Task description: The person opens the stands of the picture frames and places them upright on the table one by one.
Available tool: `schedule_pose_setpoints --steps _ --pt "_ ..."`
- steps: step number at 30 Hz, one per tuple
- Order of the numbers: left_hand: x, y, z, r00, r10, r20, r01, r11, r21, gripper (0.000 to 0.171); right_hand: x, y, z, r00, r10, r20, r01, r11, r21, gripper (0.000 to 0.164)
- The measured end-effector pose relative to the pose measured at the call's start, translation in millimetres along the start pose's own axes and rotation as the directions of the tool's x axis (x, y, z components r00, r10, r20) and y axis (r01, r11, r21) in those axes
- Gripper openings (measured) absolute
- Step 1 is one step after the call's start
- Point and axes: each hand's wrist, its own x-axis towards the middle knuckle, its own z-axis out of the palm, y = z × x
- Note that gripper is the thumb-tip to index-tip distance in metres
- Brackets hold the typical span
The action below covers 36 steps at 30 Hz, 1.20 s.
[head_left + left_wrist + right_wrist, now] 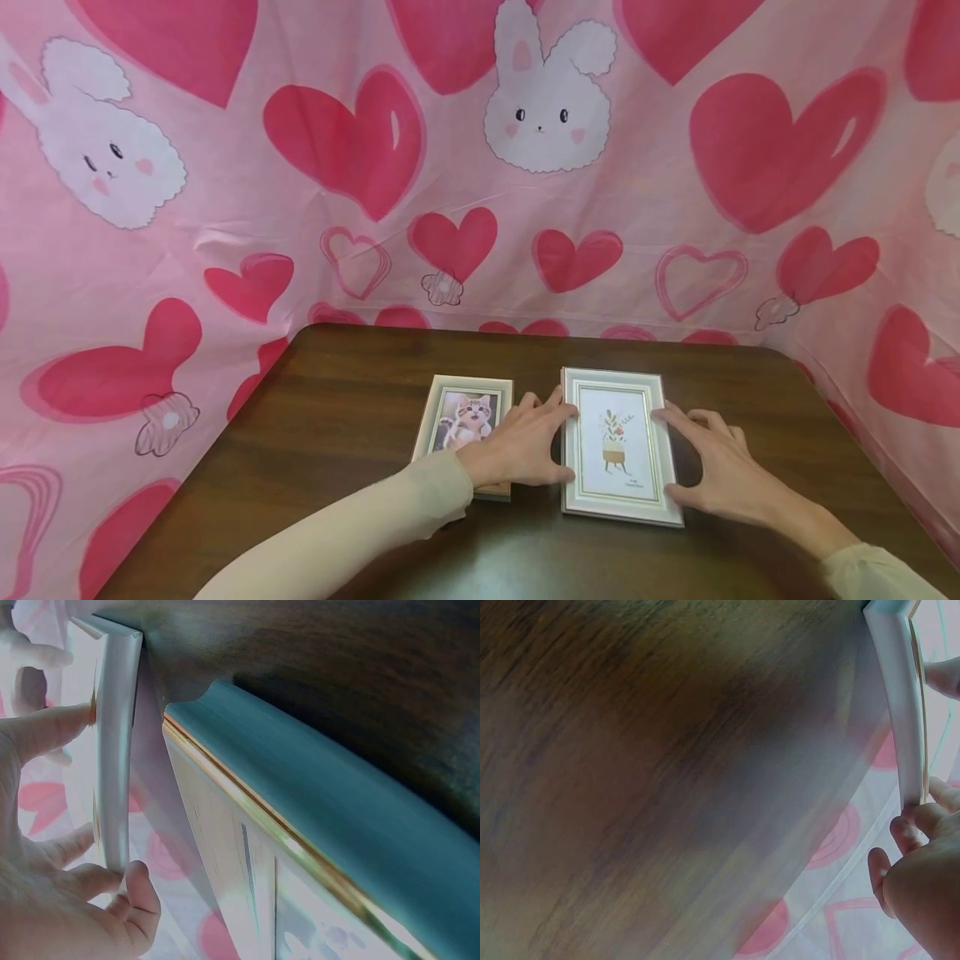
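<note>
A white picture frame (617,442) with a thin gold inner border shows a potted-plant print. My left hand (528,442) grips its left side, thumb low and index finger higher on the front. On the opposite side, my right hand (723,471) holds the edge the same way. Both wrist views show the frame's pale side edge, with some fingers curled at its end. Left of it lies a smaller cream frame (467,417) with a kitten photo, partly hidden under my left hand and sleeve.
Both frames are over a dark brown wooden table (360,400) with rounded back corners. Pink cloth (465,192) printed with hearts and white rabbits hangs behind and along the sides of the table.
</note>
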Motion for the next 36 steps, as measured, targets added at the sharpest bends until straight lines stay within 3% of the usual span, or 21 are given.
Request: schedule_pose_setpoints --steps 36 --pt "-3.4 4.2 -2.1 1.000 0.001 -0.029 0.001 0.999 0.039 0.088 -1.9 -1.2 1.4 0.998 -0.031 -0.047 0.031 0.999 -0.019 0.100"
